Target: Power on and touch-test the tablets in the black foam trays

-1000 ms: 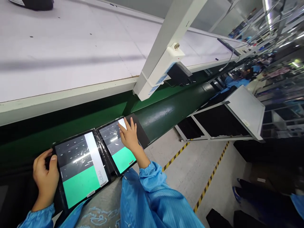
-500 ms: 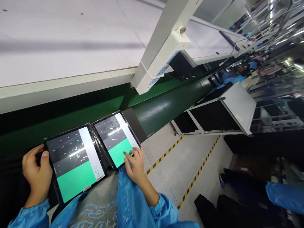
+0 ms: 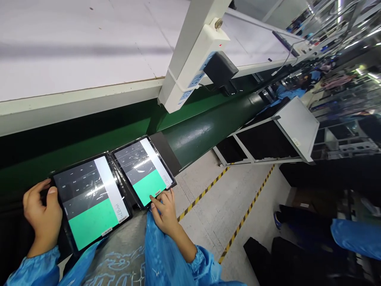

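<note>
Two tablets lie side by side at the edge of a green conveyor, each screen showing a dark keypad, a white strip and a green block. My left hand point(image 3: 41, 212) grips the left edge of the left tablet point(image 3: 89, 200), thumb on the bezel. At the near corner of the right tablet point(image 3: 143, 171) rests my right hand point(image 3: 165, 210), its fingers spread and fingertips touching the lower edge of the screen. Both arms wear blue sleeves.
A green conveyor belt point(image 3: 196, 133) runs past the tablets, under a white table top point(image 3: 74, 51). A white post carries a power strip point(image 3: 193, 67) with a black adapter point(image 3: 218, 69). A grey rack point(image 3: 274, 135) stands to the right. Yellow-black floor tape point(image 3: 247, 214) marks the concrete floor.
My right hand left the top of the right tablet's screen and came down to its near corner. The left hand kept its grip on the left tablet.
</note>
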Tool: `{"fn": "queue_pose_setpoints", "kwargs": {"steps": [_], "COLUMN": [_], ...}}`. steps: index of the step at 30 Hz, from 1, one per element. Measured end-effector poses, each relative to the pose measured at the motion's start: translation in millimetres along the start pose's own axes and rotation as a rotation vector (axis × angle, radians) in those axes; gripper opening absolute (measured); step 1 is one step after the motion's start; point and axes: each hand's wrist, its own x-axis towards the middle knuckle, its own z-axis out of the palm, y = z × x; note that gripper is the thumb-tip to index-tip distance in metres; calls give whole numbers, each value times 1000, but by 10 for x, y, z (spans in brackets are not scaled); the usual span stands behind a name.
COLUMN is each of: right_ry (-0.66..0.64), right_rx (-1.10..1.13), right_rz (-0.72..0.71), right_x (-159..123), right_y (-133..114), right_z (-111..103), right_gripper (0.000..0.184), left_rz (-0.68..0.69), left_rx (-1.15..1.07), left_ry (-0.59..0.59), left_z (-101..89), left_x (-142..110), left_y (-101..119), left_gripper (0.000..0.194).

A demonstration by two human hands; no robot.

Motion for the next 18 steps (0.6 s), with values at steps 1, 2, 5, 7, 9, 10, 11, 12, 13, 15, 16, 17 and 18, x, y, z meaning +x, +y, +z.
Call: {"fn": "queue_pose_setpoints", "kwargs": {"steps": [1,2,5,7,9,10,11,12,13,15,16,17,18], "right_ry": [-16,-30,-10,28,49,52,54,52,42,-2,-33,-65,-98], "right_rx": [1,-3,-26,-38,-25,-9,14,40,65,112,131,147,159], "right_rz": [-9,-11,36,80,96,83,55,19,-20,-83,-101,-113,-121], "right_x": [-11,-18,-17,-15,-24,-34,-46,-61,-76,-104,-116,-124,-129], "right_y": [-16,-29,-39,-26,-16,-17,-23,-35,-51,-92,-116,-139,-161], "right_z": [8,15,20,17,16,16,16,16,17,19,22,25,30], "right_gripper": [32,32,32,32,33,32,32,31,31,31,32,33,34], "left_rz": [0,-1,0,8,11,10,10,8,7,9,12,13,12], "left_rx": [-1,-2,3,7,9,10,13,17,21,26,27,27,26], "left_ry": [1,0,3,3,-3,-7,-11,-15,-19,-21,-19,-16,-18], "left_z": [2,5,9,5,-3,-7,-10,-11,-11,-9,-7,-5,-2], "left_x": [-2,-4,-6,-5,-4,-4,-4,-5,-6,-9,-10,-11,-11], "left_y": [2,1,-12,-18,-21,-24,-28,-35,-45,-71,-86,-101,-116], "left_gripper": [37,37,37,37,36,36,37,38,39,41,41,41,42]}}
